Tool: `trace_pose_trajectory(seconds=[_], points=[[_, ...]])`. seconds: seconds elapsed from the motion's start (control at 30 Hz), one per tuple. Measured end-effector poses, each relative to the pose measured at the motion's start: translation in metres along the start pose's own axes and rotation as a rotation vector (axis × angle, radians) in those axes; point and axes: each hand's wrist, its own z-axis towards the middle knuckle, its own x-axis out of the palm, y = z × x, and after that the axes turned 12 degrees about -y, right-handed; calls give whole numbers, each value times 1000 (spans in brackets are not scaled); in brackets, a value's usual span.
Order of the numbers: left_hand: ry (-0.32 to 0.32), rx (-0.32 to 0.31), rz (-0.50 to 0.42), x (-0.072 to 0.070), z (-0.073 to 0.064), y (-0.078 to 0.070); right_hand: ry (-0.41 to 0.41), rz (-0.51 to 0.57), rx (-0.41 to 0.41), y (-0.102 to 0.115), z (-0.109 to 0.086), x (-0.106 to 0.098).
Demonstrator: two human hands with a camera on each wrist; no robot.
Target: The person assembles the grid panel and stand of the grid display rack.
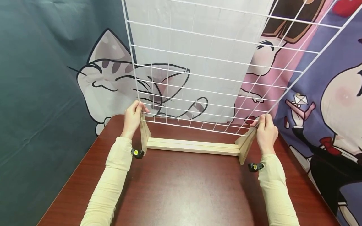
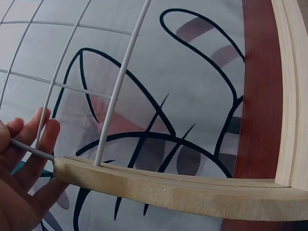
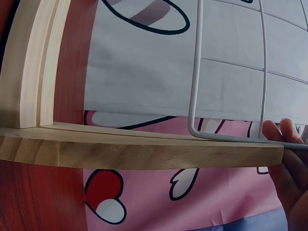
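A white wire grid panel point(image 1: 303, 72) stands upright, leaning away at the top. My left hand point(image 1: 133, 117) grips its left edge wire, fingers curled around it at the tip of the left wooden upright point(image 1: 144, 133). On the opposite side my right hand point(image 1: 266, 133) holds the right edge wire beside the tip of the right upright point(image 1: 246, 146). A pale wooden crossbar point(image 1: 195, 146) joins both uprights. In the right wrist view the panel's rounded lower corner point(image 3: 193, 129) lies along the grooved upright point(image 3: 168, 153). The left wrist view shows the bottom wire point(image 2: 115, 91) meeting the other upright point(image 2: 173, 190).
The wooden stand sits on a reddish-brown table point(image 1: 186, 185) near its back edge. Behind hang a printed cartoon curtain point(image 1: 215, 78) and a dark green curtain point(image 1: 42, 94). Small black devices point(image 1: 138, 153) are strapped at both wrists.
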Motion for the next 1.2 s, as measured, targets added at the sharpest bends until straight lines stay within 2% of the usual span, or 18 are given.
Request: trace_pose_trajectory(seconds=[0.13,0.27,0.4,0.6,0.8,1.0,1.2], points=[[-13,12,-7,2,3,0,7,-24,5,2,1,1],[-17,-5,16,4,4,1,11,-61,4,2,0,2],[-15,5,31,3,0,5,15,-75,-8,-2,-1,2],[-37,44,82,2,-5,11,16,-71,-52,-4,0,3],[-60,63,92,3,-11,16,26,-82,-82,-6,-3,2],[-64,83,125,3,-12,16,26,-82,-87,-6,-2,2],[-40,40,107,2,-10,15,5,-100,-69,-4,1,2]])
